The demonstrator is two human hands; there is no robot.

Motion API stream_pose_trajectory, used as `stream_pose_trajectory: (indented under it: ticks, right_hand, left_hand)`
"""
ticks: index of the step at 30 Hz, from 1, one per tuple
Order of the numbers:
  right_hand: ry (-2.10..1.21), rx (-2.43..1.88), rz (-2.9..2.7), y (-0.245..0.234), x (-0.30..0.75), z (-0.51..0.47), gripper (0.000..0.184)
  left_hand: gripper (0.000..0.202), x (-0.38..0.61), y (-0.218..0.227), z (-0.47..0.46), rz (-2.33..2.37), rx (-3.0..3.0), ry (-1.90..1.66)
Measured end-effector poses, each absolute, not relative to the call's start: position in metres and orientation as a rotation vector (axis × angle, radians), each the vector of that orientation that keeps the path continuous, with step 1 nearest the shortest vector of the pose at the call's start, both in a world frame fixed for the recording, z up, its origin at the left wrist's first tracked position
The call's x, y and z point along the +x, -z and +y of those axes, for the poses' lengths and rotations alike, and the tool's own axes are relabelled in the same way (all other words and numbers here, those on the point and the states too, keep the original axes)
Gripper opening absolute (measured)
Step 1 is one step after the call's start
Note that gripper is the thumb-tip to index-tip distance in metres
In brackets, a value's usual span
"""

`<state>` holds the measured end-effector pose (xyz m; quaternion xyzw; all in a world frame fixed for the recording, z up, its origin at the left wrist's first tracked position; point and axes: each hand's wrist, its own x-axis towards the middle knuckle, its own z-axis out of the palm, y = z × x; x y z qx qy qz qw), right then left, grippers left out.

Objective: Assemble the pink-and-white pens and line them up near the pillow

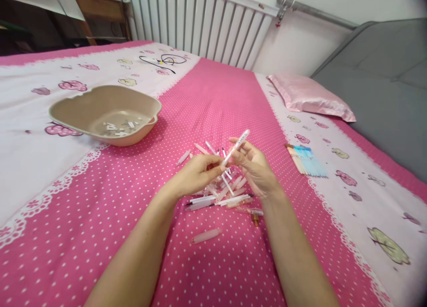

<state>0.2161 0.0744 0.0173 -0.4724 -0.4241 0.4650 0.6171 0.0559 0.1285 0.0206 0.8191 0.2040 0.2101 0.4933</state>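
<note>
So both hands are on one white pen (235, 146), held up over the pile of pen parts (223, 195) in the middle of the pink dotted bed (216, 98). The left hand (195, 175) is curled in, fingertips pinched on the lower end. The right hand (255, 167) has thumb and fingers closed loosely round the barrel further up, and the top end pokes out free above it.

My guess is it handles like any cheap plastic pen: next to no weight, stiff, smooth enough to roll or slip in the fingers, and thin enough that a hard squeeze or bend could crack it. Best hold looks like a pinch on the barrel near each end, which is about where the fingers sit now.

Stuff I can't make out: the lower tip is buried in the left hand's fingers, so no idea if there's a nib or a refill there. The print on the barrel is too small to read. The pile is a jumble, half behind the hands, and the bits in the beige bowl (106, 113) are just pale scraps. The blue bundle (308, 161) on the right looks like refills, not sure
</note>
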Motion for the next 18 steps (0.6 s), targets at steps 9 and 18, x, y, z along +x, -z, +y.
stream_pose_trajectory:
  ticks: [9, 18]
  right_hand:
    - [-1.098, -1.092, -1.026, -0.0142, 0.2203, 0.0747, 0.052]
    - [-1.118, -1.045, -1.035, -0.0185, 0.2182, 0.0727, 0.050]
  left_hand:
    - [0.027, 0.0561, -0.0209, 0.1281, 0.490, 1.983, -0.510]
    - [0.028, 0.0556, -0.0196, 0.1296, 0.504, 1.977, -0.515]
